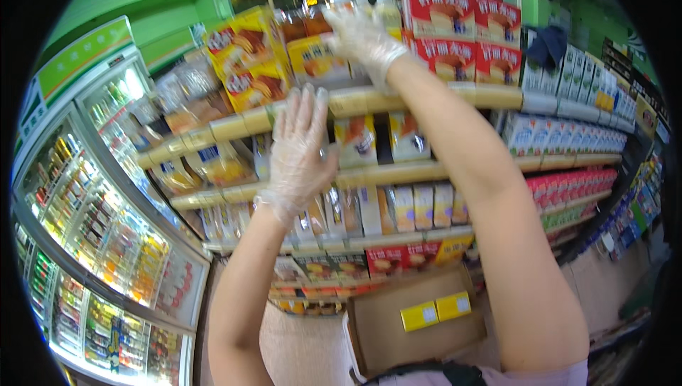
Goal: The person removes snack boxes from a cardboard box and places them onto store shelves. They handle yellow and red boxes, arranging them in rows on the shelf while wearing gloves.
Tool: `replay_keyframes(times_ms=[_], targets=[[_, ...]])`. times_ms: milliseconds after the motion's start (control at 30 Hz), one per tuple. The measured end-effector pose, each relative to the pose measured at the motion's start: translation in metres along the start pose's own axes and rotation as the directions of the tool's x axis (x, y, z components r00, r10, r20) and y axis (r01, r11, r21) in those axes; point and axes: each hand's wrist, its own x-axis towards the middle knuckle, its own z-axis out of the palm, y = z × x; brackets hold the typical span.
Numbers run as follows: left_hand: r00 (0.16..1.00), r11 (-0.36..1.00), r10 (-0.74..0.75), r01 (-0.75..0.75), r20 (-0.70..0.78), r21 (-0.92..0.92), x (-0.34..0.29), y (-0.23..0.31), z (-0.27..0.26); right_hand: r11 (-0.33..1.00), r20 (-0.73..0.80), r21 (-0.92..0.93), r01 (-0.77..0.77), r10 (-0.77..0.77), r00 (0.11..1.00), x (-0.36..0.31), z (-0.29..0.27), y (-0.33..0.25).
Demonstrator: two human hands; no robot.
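Gloves (302,146) are thin, wrinkled, translucent plastic; open carton (387,340) is matt brown cardboard; cooler doors (106,223) are smooth glass.

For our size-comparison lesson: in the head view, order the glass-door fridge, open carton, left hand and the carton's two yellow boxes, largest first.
1. Glass-door fridge
2. Open carton
3. Left hand
4. Left yellow box and right yellow box: too alike to rank

Above the long pale-yellow top shelf edge (483,95), red rectangular cartons (442,13) bear white lettering and brown-and-cream cake pictures, and yellow rectangular packs (245,45) carry red and brown patterns. Below that edge are small white-and-blue cartons (550,135), pink cartons (572,187), a brown open cardboard box (376,294) and two yellow oblong boxes (413,318) with white patches.
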Motion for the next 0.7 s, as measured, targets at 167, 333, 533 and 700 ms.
replay_keyframes(times_ms=[167,333,533,700], targets=[[0.993,0.919,-0.088,0.112,0.08,-0.378,-0.114,0.08,0.039,0.726,0.006,0.687,0.04,-0.061,0.998,-0.173,-0.115,0.002],[0.702,0.641,-0.345,0.661,0.623,-0.39,-0.317,0.187,0.087,0.373,0.9,0.43,-0.822,-0.107,0.422,-0.414,-0.118,0.025],[0.301,0.608,-0.25,0.788,0.92,-0.092,-0.373,0.284,0.108,0.578,0.99,-0.015,-0.816,0.123,0.069,-0.604,-0.132,0.019],[0.373,0.745,-0.244,0.663,0.895,-0.074,-0.366,0.286,0.157,0.659,0.945,0.133,-0.741,0.141,0.295,-0.63,-0.131,-0.001]])
